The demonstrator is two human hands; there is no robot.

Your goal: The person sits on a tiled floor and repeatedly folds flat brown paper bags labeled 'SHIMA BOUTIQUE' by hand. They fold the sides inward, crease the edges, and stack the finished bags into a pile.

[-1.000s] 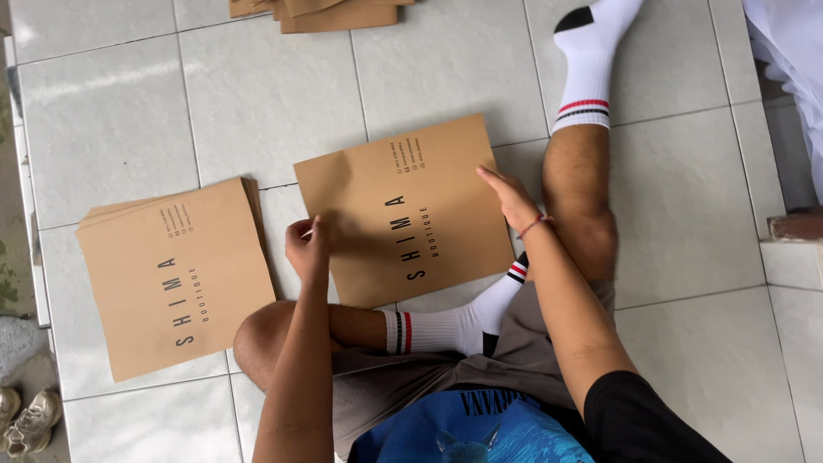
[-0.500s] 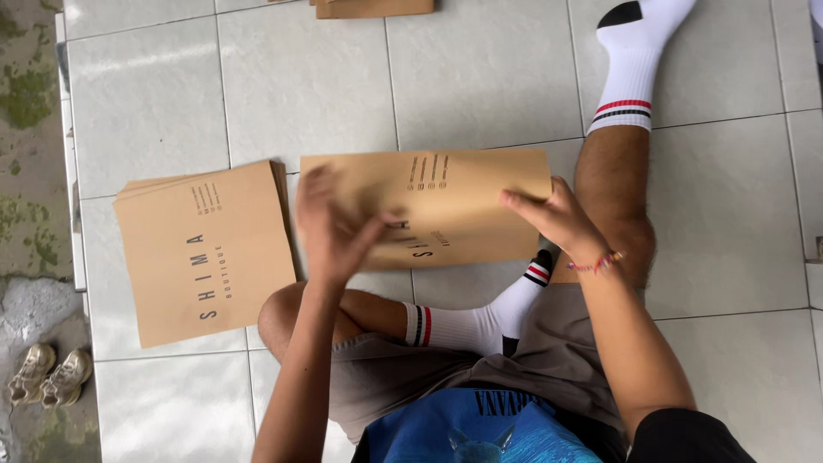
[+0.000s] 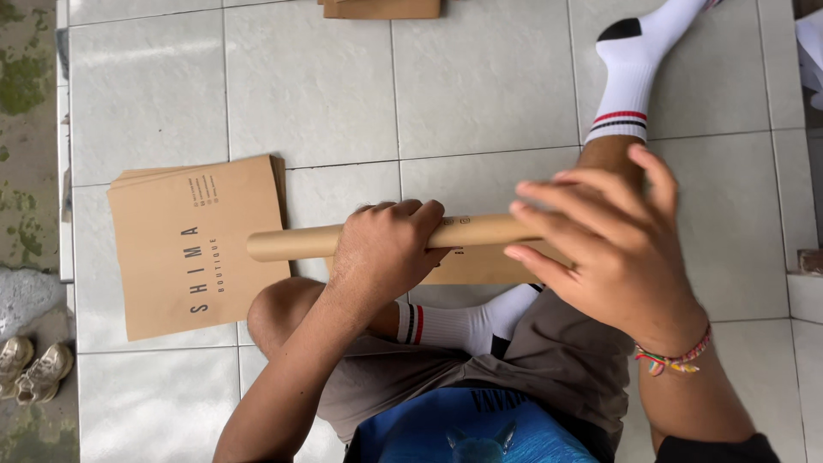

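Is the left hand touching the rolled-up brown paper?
Touching. The head view shows the left hand with fingers curled over the rolled brown paper, no gap between them.

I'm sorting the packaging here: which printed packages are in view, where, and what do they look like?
Rolled brown paper sheet: centre, gripped by the left hand, right hand at its other end.
Stack of flat brown sheets: floor, left; dark print.
Another brown stack: top edge, cropped.

Bright, even daylight, soft shadows, faint tile glare, sharp focus
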